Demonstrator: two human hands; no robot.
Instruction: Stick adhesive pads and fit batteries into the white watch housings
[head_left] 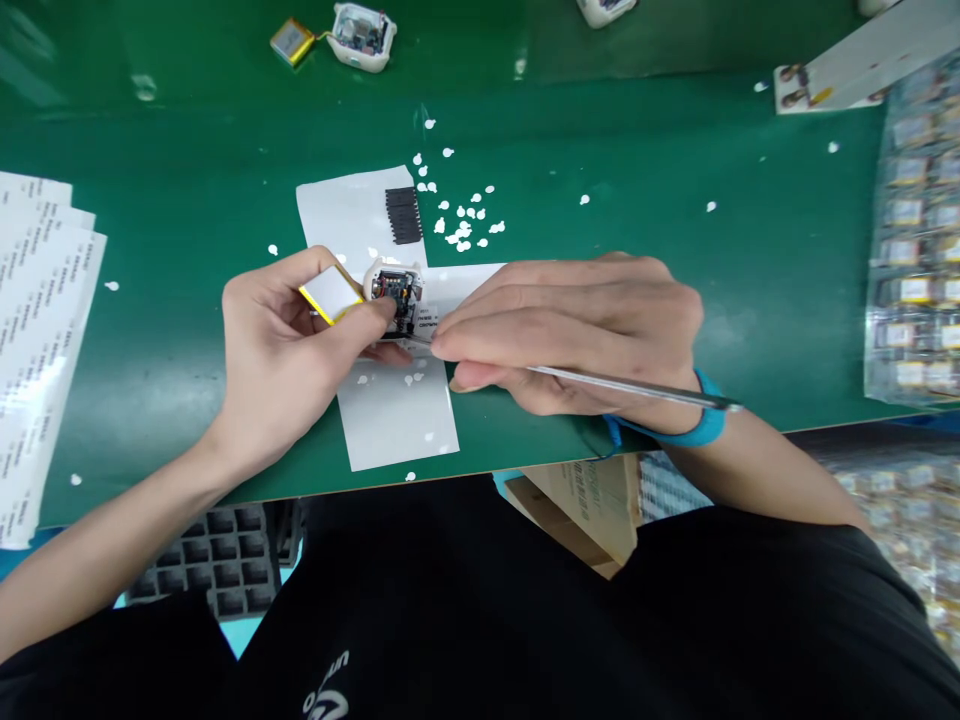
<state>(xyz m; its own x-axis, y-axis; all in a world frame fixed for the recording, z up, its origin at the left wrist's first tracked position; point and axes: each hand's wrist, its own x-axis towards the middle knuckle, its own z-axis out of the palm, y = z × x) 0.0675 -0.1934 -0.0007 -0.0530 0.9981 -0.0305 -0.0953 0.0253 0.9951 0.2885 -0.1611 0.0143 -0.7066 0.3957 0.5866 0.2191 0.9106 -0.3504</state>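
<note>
Circuit-board housing [394, 298] in left hand [289, 350]; tweezers [622, 383] in right hand [570, 335], tips at housing edge.

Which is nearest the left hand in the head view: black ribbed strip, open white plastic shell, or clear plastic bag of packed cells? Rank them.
From the left hand:
1. Black ribbed strip: on the white sheet, just beyond the hand.
2. Open white plastic shell: far edge of the green mat.
3. Clear plastic bag of packed cells: far right.

Electronics assembly workshop, factory-style. Green antistatic bench mat [645, 180] carries an opened white device housing [394, 295]; bagged pouch batteries [919, 230] lie alongside, and a blue wrist strap [697, 428] is worn.
</note>
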